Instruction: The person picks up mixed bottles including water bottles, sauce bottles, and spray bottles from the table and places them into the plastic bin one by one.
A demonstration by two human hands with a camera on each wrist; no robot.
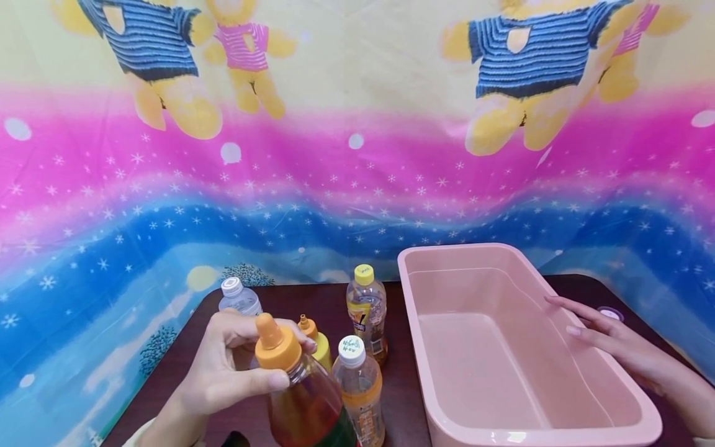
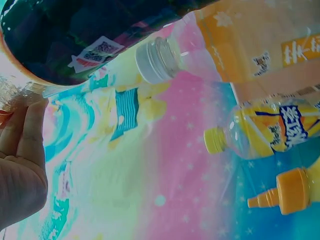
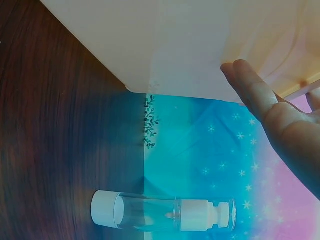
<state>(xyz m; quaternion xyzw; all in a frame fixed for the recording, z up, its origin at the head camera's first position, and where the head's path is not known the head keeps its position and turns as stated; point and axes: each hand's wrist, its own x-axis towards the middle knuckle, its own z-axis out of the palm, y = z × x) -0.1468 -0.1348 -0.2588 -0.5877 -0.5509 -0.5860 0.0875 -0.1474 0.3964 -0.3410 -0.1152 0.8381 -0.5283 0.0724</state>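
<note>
My left hand (image 1: 218,372) grips a sauce bottle (image 1: 307,403) by its neck, thumb and fingers just under the orange nozzle cap. Dark red shows through the upper part, with green lower down; its base is out of frame in the head view. Close beside it stands a clear bottle with a white cap (image 1: 360,391) and an orange label. On the other side my right hand (image 1: 625,347) rests at the long right rim of a pink plastic basin (image 1: 480,360), fingers extended over the edge. Nothing lies inside the basin.
Behind the held bottle stand a yellow-capped tea bottle (image 1: 365,310), a yellow squeeze bottle (image 1: 323,354) with an orange nozzle and a clear white-capped bottle (image 1: 240,298). A clear pump bottle (image 3: 150,212) stands outside the basin's right side. Printed cloth (image 1: 357,167) hangs behind the dark table.
</note>
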